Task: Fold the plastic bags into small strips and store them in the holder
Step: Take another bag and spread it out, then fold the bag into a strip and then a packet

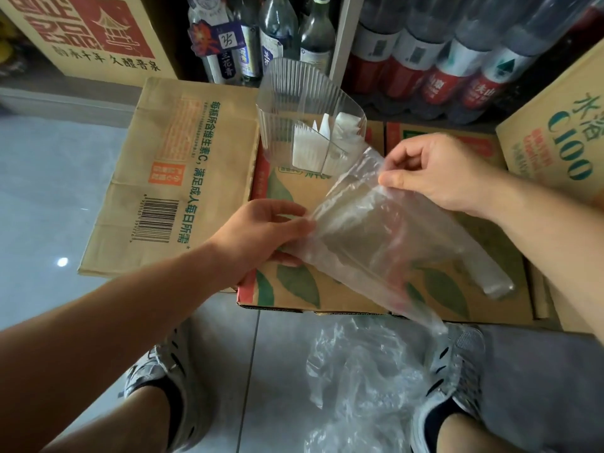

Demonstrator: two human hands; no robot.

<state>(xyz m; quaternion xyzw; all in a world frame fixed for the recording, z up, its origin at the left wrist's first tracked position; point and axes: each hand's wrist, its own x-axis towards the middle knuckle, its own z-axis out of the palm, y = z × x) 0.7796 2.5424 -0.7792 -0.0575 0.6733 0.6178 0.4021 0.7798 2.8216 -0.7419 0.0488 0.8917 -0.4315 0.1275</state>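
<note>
1. Fingers (287,210) of the left hand (258,237) curl over the near-left edge of a clear plastic bag (376,237), thumb beneath. The right hand (438,171) pinches its far edge.
2. Head view: the bag hangs slack above a cardboard box (294,289), its tail past the box's near edge.
3. A ribbed holder (294,103) stands just beyond, folded strips (310,152) inside. Loose bags (362,380) lie on the floor.
</note>
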